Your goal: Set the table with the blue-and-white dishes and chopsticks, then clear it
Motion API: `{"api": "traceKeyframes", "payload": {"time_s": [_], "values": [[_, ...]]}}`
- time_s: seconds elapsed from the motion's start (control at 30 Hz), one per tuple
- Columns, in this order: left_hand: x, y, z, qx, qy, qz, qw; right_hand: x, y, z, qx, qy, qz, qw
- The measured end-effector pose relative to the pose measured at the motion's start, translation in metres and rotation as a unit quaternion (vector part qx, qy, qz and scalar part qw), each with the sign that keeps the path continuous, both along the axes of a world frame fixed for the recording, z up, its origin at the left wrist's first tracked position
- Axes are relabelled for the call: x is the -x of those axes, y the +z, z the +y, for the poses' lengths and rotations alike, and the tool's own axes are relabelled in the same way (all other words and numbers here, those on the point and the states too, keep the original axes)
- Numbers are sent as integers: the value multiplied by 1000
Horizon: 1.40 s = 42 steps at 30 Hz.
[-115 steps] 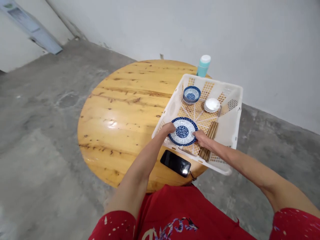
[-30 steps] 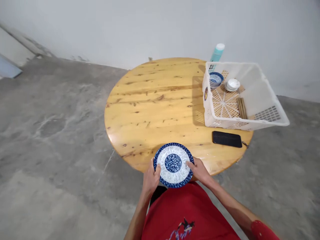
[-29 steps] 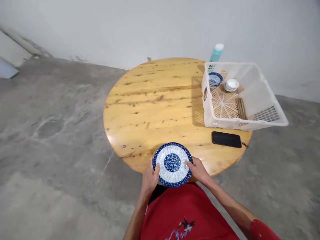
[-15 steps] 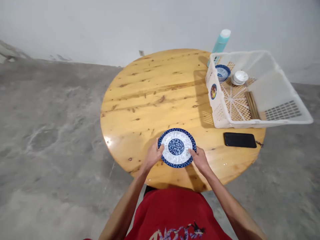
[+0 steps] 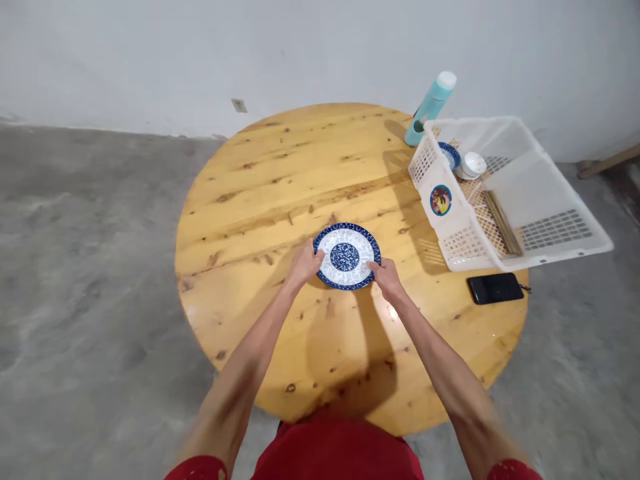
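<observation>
A blue-and-white patterned plate [image 5: 347, 256] sits near the middle of the round wooden table [image 5: 260, 200]. My left hand [image 5: 304, 264] grips its left rim and my right hand [image 5: 384, 277] grips its lower right rim, fingers curled over the edge. Both arms reach forward across the table from the near side.
A white plastic basket [image 5: 530, 200] stands at the table's right edge, holding blue-patterned bowls [image 5: 451, 155], white dishes [image 5: 473, 164] and chopsticks [image 5: 500, 221]. A teal bottle [image 5: 429, 107] stands behind it. A black phone [image 5: 495, 288] lies in front of the basket. Concrete floor surrounds the table.
Both hands lifted the plate out of the basket, carried it round to the table's near edge, then pushed it forward toward the table's middle.
</observation>
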<state>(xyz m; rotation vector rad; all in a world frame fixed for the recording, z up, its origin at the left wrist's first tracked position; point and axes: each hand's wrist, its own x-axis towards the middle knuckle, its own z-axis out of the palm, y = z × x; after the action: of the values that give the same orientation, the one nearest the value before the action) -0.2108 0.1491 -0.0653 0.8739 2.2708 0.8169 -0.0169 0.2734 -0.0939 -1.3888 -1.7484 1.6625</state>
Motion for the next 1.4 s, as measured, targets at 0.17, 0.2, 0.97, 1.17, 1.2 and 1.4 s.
{"api": "traceKeyframes", "payload": {"time_s": [0.17, 0.2, 0.97, 1.17, 1.2, 1.4], "values": [[44, -1, 27, 21, -6, 27, 999, 47, -4, 22, -8, -9, -4, 1000], [50, -2, 31, 35, -8, 38, 999, 53, -5, 26, -12, -9, -6, 1000], [71, -4, 43, 82, -6, 150, 985, 67, 11, 53, -199, 87, -184, 959], [61, 7, 31, 86, 25, 199, 976, 65, 24, 52, -280, 54, -233, 930], [61, 7, 32, 90, 23, 203, 975, 67, 25, 51, -277, 52, -241, 929], [61, 10, 39, 104, 9, 219, 970, 79, 31, 44, -247, 13, -276, 929]]}}
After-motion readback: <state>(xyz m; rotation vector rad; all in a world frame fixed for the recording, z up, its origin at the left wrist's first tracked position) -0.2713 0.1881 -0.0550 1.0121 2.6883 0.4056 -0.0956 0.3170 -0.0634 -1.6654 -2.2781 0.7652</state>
